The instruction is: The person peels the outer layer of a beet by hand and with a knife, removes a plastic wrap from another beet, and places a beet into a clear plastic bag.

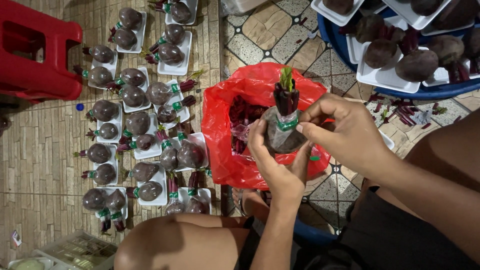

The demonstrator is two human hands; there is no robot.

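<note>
Two hands, left hand [272, 160] and right hand [340, 131], both grasping wrapped beetroot [281, 131], above red bag [222, 125]

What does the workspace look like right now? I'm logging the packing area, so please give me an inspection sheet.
Surface: tiled floor on the right, brick-pattern flooring on the left.
Job's things: a wrapped beetroot with a green band below its cut stems, held over a red plastic bag holding stem trimmings.
Clutter: wrapped beetroots on white trays in rows on the floor; stem scraps on the tiles.
Hands: left hand cups the beetroot from below; right hand pinches at its band.
Cables: nothing seen.
Surroundings: red plastic stool; blue basin with unwrapped beetroots on trays.
</note>
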